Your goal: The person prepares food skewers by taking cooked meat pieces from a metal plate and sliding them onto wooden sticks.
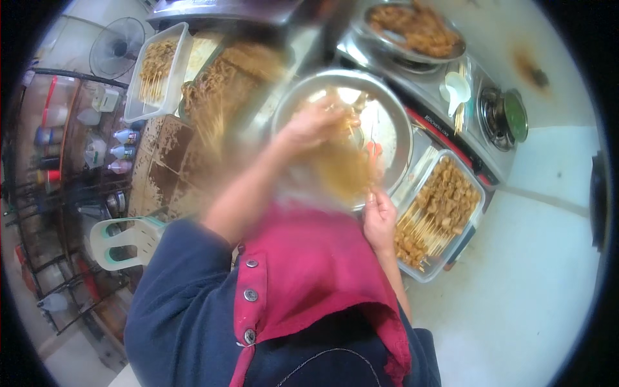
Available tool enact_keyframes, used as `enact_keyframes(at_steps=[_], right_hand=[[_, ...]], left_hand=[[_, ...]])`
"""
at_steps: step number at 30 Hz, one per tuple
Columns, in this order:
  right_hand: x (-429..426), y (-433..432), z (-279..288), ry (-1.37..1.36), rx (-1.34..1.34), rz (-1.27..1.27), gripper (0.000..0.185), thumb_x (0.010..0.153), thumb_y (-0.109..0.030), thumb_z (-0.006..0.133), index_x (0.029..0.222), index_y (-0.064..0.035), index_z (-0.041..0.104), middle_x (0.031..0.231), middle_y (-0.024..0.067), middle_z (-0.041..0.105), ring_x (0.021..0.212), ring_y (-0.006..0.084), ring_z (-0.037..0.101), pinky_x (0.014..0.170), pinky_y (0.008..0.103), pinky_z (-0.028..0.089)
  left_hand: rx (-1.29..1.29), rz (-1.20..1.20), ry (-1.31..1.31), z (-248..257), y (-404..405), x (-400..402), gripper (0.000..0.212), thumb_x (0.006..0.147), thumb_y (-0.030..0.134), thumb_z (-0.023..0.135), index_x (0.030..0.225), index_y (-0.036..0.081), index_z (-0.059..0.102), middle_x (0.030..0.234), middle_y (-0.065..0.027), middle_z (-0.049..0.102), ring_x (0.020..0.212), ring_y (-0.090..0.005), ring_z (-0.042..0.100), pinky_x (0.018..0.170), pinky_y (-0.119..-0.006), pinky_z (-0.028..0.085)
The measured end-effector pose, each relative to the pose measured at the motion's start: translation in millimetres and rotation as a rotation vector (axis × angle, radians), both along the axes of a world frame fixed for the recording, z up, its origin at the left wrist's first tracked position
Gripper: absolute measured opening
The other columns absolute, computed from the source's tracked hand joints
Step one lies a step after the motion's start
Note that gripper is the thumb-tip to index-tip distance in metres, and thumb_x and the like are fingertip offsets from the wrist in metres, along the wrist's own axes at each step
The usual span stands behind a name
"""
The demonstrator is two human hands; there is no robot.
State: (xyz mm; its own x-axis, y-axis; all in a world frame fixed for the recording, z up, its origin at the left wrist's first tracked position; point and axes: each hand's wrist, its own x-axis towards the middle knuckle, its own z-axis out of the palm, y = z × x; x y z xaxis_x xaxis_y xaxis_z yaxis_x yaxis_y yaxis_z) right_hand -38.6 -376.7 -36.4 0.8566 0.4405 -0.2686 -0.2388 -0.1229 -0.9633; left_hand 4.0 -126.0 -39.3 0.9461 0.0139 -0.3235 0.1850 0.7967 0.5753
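A large round steel basin (389, 92) stands in front of me. Over it reaches my left hand (321, 121), blurred, its fingers curled near some thin sticks; its grip is unclear. At the near right of the basin, my right hand (379, 213) pinches the edge of a blurred yellowish-brown thing (343, 169), perhaps a plastic bag. Orange-handled scissors (374, 149) show inside the basin beside it. Left of the basin, a tray holds skewered meat (217, 82), partly blurred.
Clear plastic containers of meat skewers stand at the right (437, 210) and upper left (157, 72). A gas stove (445, 130) carries a pan of browned food (416, 31) and a white plastic scoop (456, 92). Farther left are a plastic chair (121, 242), a fan (117, 47) and shelves.
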Motion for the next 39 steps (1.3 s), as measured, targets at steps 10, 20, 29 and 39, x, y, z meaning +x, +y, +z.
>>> enact_keyframes(at_steps=[10, 20, 29, 39], right_hand=[[3.7, 10.2, 11.6, 0.113, 0.104, -0.034, 0.022, 0.094, -0.011, 0.047, 0.109, 0.0033, 0.053, 0.088, -0.0005, 0.058, 0.064, 0.0006, 0.039, 0.054, 0.0163, 0.033], [7.3, 14.1, 16.2, 0.035, 0.043, 0.064, 0.021, 0.093, -0.013, 0.049, 0.103, 0.0037, 0.058, 0.088, -0.0004, 0.058, 0.075, 0.0046, 0.046, 0.066, 0.0189, 0.039], [18.8, 5.8, 15.5, 0.040, -0.029, 0.151, 0.024, 0.093, -0.014, 0.050, 0.104, 0.0054, 0.058, 0.094, 0.0049, 0.063, 0.086, 0.0091, 0.053, 0.078, 0.0236, 0.042], [37.1, -14.3, 12.4, 0.103, -0.054, 0.194, 0.023, 0.093, -0.014, 0.050, 0.104, 0.0042, 0.059, 0.074, -0.0016, 0.057, 0.062, 0.0032, 0.045, 0.055, 0.0191, 0.037]], left_hand=[[-0.287, 0.170, 0.121, -20.6, -66.2, -20.1, 0.023, 0.089, 0.011, 0.053, 0.110, 0.002, 0.052, 0.107, -0.0133, 0.059, 0.103, -0.0241, 0.057, 0.087, -0.036, 0.049], [-0.132, 0.645, 0.129, 1.8, -60.8, 30.2, 0.018, 0.093, 0.016, 0.048, 0.106, 0.006, 0.055, 0.103, -0.0096, 0.062, 0.097, -0.0206, 0.060, 0.080, -0.035, 0.051], [0.118, 0.431, -0.049, 8.4, -34.2, 33.9, 0.021, 0.093, 0.011, 0.046, 0.104, -0.004, 0.054, 0.097, -0.0155, 0.062, 0.088, -0.0236, 0.063, 0.072, -0.032, 0.055], [0.376, 0.100, 0.006, 15.4, -0.9, 30.8, 0.023, 0.092, 0.009, 0.047, 0.103, -0.010, 0.053, 0.098, -0.0159, 0.061, 0.088, -0.0215, 0.063, 0.076, -0.033, 0.055]])
